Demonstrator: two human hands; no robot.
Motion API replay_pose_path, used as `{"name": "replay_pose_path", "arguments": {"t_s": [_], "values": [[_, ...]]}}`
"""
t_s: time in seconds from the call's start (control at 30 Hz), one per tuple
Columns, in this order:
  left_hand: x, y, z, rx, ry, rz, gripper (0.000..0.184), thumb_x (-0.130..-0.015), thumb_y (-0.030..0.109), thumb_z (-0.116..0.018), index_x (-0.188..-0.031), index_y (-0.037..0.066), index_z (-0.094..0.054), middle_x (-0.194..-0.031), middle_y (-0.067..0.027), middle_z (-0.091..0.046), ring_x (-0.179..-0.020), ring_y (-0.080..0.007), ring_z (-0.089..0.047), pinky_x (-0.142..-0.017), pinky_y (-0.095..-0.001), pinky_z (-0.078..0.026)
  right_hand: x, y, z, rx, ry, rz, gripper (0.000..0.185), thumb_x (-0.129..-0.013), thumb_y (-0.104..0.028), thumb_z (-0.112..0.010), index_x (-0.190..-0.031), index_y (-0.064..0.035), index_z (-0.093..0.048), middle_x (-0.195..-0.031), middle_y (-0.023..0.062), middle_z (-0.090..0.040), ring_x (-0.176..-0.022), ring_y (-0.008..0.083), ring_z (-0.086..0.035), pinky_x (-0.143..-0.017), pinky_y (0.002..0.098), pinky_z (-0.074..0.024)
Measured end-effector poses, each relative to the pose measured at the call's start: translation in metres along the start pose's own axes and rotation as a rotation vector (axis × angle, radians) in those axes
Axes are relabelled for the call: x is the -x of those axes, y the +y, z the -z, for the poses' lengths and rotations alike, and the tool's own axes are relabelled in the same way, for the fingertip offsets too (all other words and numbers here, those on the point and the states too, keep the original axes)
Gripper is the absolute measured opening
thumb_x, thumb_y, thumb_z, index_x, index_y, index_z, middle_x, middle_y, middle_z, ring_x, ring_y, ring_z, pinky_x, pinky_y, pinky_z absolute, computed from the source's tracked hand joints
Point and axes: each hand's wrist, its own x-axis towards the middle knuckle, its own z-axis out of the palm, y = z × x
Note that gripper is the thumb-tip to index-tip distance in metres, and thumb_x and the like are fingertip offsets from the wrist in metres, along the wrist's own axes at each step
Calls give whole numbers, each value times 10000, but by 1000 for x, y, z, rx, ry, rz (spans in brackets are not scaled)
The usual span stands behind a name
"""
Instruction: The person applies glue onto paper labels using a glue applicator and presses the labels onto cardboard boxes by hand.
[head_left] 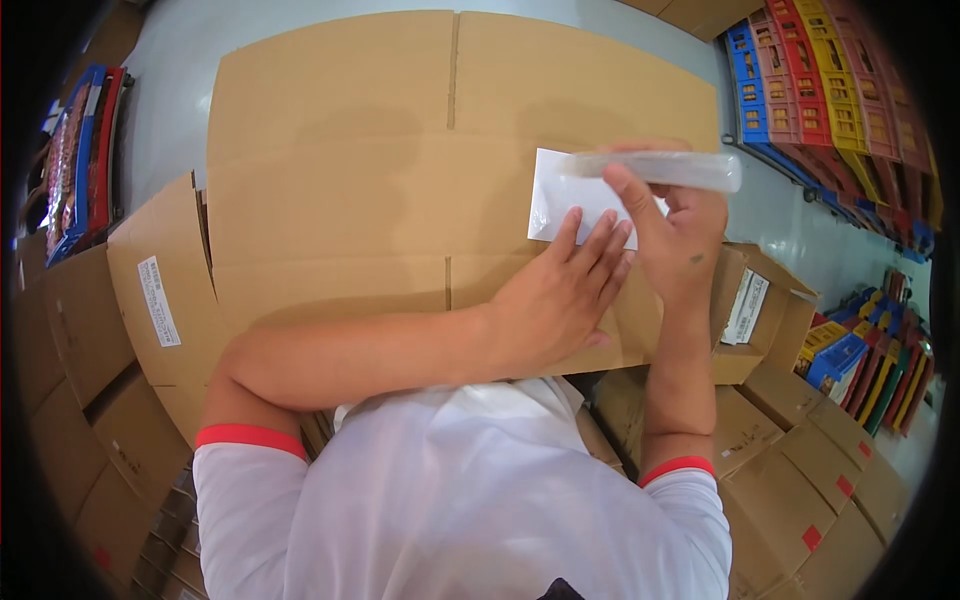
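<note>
A large flat sheet of brown cardboard (330, 190) lies in front of me. On its right part rests a white rectangular sheet or packet (548, 195). My left hand (560, 295) is spread flat, its fingertips on the lower edge of the white piece and its palm over the cardboard. Above the white piece, my right hand (680, 225) grips a long translucent, whitish object (710, 172) between thumb and fingers. That object lies roughly level, its left end blurred over the white piece. Whether it touches the white piece is unclear.
Stacked plastic crates (800, 80) in blue, red and yellow stand at the upper right, more crates (865, 345) lower right. A blue and red crate stack (85, 170) is at the left. An open carton (765, 310) and closed cartons (790, 470) surround me.
</note>
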Motion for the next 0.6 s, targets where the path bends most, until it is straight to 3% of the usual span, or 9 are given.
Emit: {"name": "replay_pose_path", "arguments": {"t_s": [0.07,0.13,0.37,0.43,0.6], "values": [[-2,-2,0,-88,105,26,709,-1012,628,-523,-1429,64,-630,-1477,-113,-589,-1446,-335,-469,-1190,-599,-354,-7,2,-1,-38,60,-9,182,-899,-100,-822,-1033,14,-775,-959,107,-787,-794,182,-757,-688,299,-586],[-6,-5,5,-74,80,28,691,-1016,618,-527,-1424,71,-634,-1466,-112,-593,-1444,-328,-468,-1180,-604,-365,-11,3,-5,10,27,18,189,-949,-95,-802,-1067,36,-734,-1012,63,-764,-878,140,-717,-817,304,-584],[-10,-7,6,-2,25,20,647,-1014,583,-564,-1413,79,-634,-1453,-106,-586,-1435,-311,-463,-1143,-604,-390,-16,13,-16,-4,-39,-41,198,-946,-109,-812,-1070,29,-741,-970,76,-760,-883,138,-710,-817,306,-586],[-11,-9,5,3,45,27,655,-1008,577,-577,-1422,72,-621,-1463,-115,-576,-1437,-317,-459,-1141,-599,-385,-15,18,-8,-5,74,-39,216,-909,-133,-832,-1020,38,-759,-891,113,-785,-775,179,-755,-687,302,-590],[-13,-9,7,38,89,42,680,-986,553,-627,-1443,52,-585,-1475,-148,-550,-1426,-330,-456,-1135,-578,-370,0,44,35,6,199,-96,217,-944,-142,-809,-1028,51,-754,-888,91,-778,-786,136,-721,-725,281,-574]]}}
